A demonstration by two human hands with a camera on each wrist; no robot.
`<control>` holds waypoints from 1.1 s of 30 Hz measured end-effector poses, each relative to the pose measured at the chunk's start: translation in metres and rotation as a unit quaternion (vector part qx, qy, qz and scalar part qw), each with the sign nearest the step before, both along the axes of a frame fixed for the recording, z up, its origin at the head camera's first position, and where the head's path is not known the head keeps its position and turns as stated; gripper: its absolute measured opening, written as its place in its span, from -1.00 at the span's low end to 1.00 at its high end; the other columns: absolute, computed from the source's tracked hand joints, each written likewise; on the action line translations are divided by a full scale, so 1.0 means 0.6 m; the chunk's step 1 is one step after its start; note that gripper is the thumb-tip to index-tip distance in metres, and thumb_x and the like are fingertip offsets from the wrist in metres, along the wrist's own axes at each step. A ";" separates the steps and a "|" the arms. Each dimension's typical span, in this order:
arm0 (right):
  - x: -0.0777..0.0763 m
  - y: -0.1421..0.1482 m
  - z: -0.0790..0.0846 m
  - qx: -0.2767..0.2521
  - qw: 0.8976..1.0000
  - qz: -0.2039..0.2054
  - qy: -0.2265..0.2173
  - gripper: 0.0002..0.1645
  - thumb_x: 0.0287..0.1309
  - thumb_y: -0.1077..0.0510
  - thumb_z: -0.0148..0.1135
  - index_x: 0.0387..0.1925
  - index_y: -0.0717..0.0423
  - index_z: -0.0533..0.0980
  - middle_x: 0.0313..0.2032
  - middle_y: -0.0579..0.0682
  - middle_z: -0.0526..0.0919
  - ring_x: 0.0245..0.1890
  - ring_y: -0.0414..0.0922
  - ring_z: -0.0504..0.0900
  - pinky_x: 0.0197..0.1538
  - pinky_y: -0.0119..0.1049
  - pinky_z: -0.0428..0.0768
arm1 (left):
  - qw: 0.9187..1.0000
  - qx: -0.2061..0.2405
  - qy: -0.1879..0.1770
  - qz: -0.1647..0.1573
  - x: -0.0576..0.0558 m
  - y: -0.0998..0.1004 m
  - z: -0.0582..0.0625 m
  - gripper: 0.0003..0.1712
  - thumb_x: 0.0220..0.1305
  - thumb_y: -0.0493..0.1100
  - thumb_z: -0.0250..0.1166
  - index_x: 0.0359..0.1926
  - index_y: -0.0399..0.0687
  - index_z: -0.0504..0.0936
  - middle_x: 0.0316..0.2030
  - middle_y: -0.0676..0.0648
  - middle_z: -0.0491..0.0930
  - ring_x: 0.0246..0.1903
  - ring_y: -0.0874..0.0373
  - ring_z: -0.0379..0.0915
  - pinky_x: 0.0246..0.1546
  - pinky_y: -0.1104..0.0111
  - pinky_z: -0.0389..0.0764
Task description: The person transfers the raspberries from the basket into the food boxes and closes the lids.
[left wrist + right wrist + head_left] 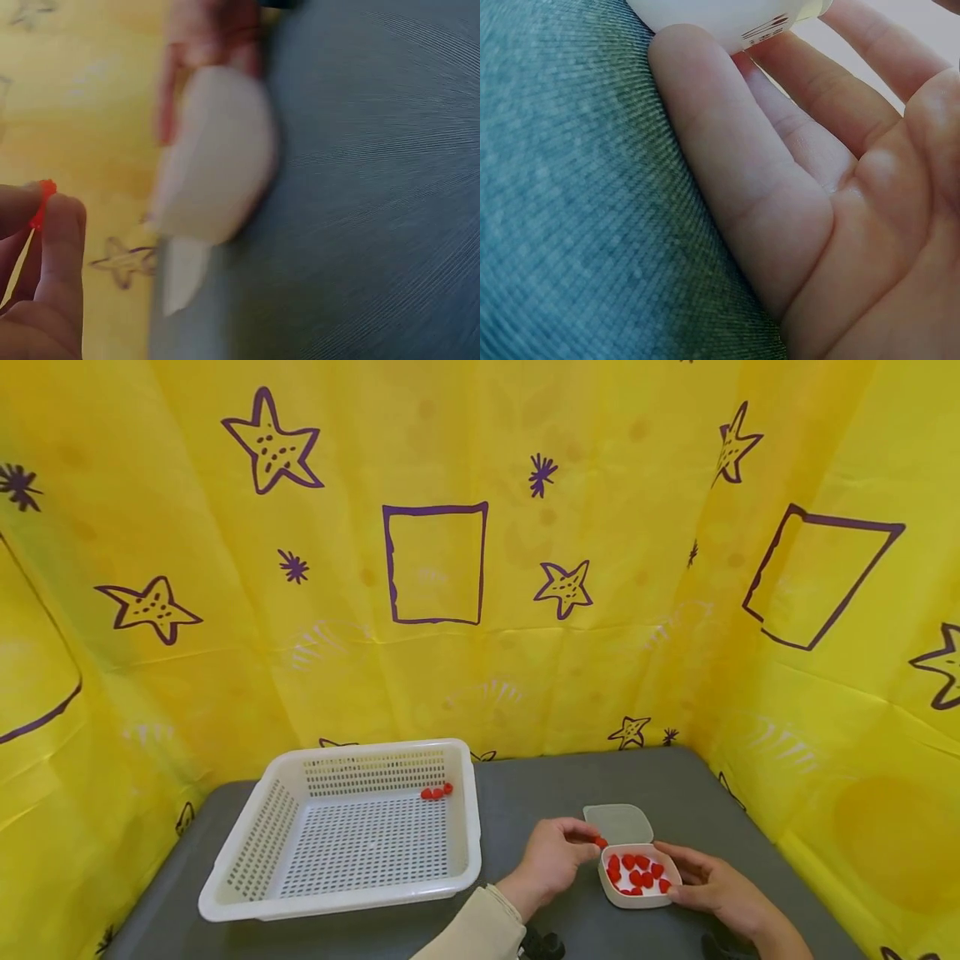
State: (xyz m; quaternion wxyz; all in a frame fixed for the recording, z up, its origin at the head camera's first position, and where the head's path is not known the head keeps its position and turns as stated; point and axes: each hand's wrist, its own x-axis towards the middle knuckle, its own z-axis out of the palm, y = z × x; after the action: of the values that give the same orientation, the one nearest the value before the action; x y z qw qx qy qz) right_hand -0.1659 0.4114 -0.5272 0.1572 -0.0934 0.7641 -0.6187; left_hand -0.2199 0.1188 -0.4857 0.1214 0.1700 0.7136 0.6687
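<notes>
Between thumb and fingertips, my left hand point(551, 860) pinches a small red raspberry point(601, 842) just beyond the upper left rim of a small white container point(637, 901). The pinched raspberry shows at the left edge of the left wrist view. Several more raspberries point(642, 862) lie inside the container, whose lid point(619, 823) is folded back on the table. My right hand point(716, 892) holds the container's right side, thumb in front and fingers behind. In the right wrist view its fingers point(720, 142) touch the container wall, which bears dark printing.
A large white perforated basket point(337, 907) stands to the left, with 3 raspberries point(437, 793) in its far right corner. Everything rests on a dark grey table point(525, 785). Yellow patterned curtains point(450, 693) enclose the back and sides.
</notes>
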 end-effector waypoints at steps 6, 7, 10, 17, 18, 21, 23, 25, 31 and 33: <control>0.003 -0.001 -0.001 -0.017 1.000 0.007 0.009 -0.27 0.39 0.29 0.13 0.46 0.42 0.09 0.35 0.45 0.23 0.16 -0.19 0.52 0.08 -0.27 0.55 | 0.999 -0.039 0.005 0.011 0.012 0.040 -0.031 -0.87 0.10 -0.37 0.44 -0.29 -0.15 0.77 -0.48 0.15 0.61 -0.46 0.30 0.48 -0.44 0.44 0.56; 0.003 -0.001 -0.001 -0.021 1.000 0.010 0.011 -0.27 0.40 0.30 0.12 0.46 0.42 0.08 0.35 0.45 0.24 0.16 -0.19 0.52 0.09 -0.27 0.55 | 0.999 -0.043 0.008 0.012 0.012 0.044 -0.034 -0.87 0.10 -0.37 0.44 -0.28 -0.16 0.77 -0.47 0.16 0.61 -0.46 0.31 0.48 -0.44 0.44 0.56; 0.003 -0.001 -0.002 -0.036 0.999 0.021 0.017 -0.29 0.40 0.34 0.08 0.46 0.44 0.05 0.35 0.47 0.23 0.16 -0.17 0.52 0.08 -0.24 0.56 | 0.998 -0.057 0.016 0.013 0.013 0.050 -0.036 -0.86 0.10 -0.36 0.45 -0.26 -0.17 0.78 -0.45 0.16 0.63 -0.44 0.33 0.48 -0.41 0.44 0.57; 0.001 0.000 -0.005 -0.042 0.999 0.025 0.022 -0.29 0.40 0.36 0.06 0.45 0.45 0.05 0.35 0.46 0.23 0.15 -0.15 0.53 0.08 -0.23 0.56 | 0.996 -0.087 0.028 -0.010 0.016 0.053 -0.033 -0.70 0.09 -0.32 0.50 -0.09 -0.12 0.77 -0.29 0.11 0.68 -0.43 0.34 0.50 -0.36 0.46 0.59; 0.001 0.001 -0.005 -0.042 0.999 0.025 0.022 -0.30 0.40 0.36 0.06 0.45 0.46 0.05 0.35 0.47 0.22 0.15 -0.16 0.53 0.08 -0.23 0.56 | 0.996 -0.087 0.026 -0.015 0.016 0.053 -0.033 -0.69 0.10 -0.32 0.50 -0.09 -0.12 0.77 -0.28 0.11 0.69 -0.43 0.34 0.50 -0.37 0.46 0.59; 0.001 0.001 -0.006 -0.044 0.998 0.028 0.023 -0.29 0.40 0.37 0.06 0.45 0.47 0.04 0.35 0.48 0.22 0.15 -0.16 0.53 0.08 -0.22 0.57 | 0.996 -0.087 0.023 -0.022 0.018 0.050 -0.029 -0.69 0.10 -0.31 0.50 -0.08 -0.11 0.77 -0.26 0.10 0.69 -0.43 0.35 0.51 -0.37 0.46 0.60; 0.001 0.001 -0.006 -0.043 0.998 0.029 0.024 -0.29 0.40 0.37 0.06 0.45 0.47 0.04 0.34 0.47 0.23 0.15 -0.17 0.53 0.08 -0.22 0.57 | 0.997 -0.073 0.020 -0.032 0.018 0.047 -0.021 -0.68 0.12 -0.32 0.49 -0.06 -0.11 0.76 -0.24 0.09 0.70 -0.40 0.35 0.55 -0.35 0.46 0.61; 0.002 0.001 -0.005 -0.042 0.998 0.030 0.023 -0.29 0.40 0.36 0.06 0.45 0.48 0.04 0.34 0.47 0.24 0.14 -0.17 0.54 0.08 -0.22 0.57 | 0.998 -0.056 0.015 -0.038 0.017 0.041 -0.007 -0.66 0.13 -0.32 0.48 -0.03 -0.06 0.76 -0.20 0.12 0.70 -0.36 0.35 0.58 -0.31 0.45 0.62; 0.001 0.002 -0.002 -0.031 0.999 0.022 0.017 -0.29 0.40 0.33 0.08 0.44 0.47 0.06 0.32 0.39 0.32 0.12 -0.15 0.55 0.08 -0.23 0.57 | 0.997 -0.030 0.036 -0.057 0.007 0.008 0.061 -0.57 0.19 -0.28 0.45 0.11 0.03 0.71 -0.09 0.21 0.66 -0.24 0.32 0.61 -0.24 0.43 0.62; 0.002 0.003 -0.002 -0.024 0.999 0.018 0.016 -0.29 0.39 0.32 0.10 0.44 0.46 0.07 0.32 0.35 0.35 0.12 -0.16 0.55 0.07 -0.23 0.57 | 0.995 -0.038 0.066 -0.057 -0.003 -0.011 0.084 -0.53 0.20 -0.24 0.45 0.16 0.07 0.68 -0.05 0.20 0.65 -0.17 0.31 0.61 -0.22 0.43 0.61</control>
State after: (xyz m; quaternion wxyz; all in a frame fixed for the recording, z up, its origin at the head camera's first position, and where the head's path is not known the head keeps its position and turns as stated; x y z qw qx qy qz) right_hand -0.1649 0.4135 -0.5283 0.1539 -0.1207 0.7499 -0.6320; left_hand -0.2219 0.1124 -0.4352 0.1187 0.2495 0.7341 0.6203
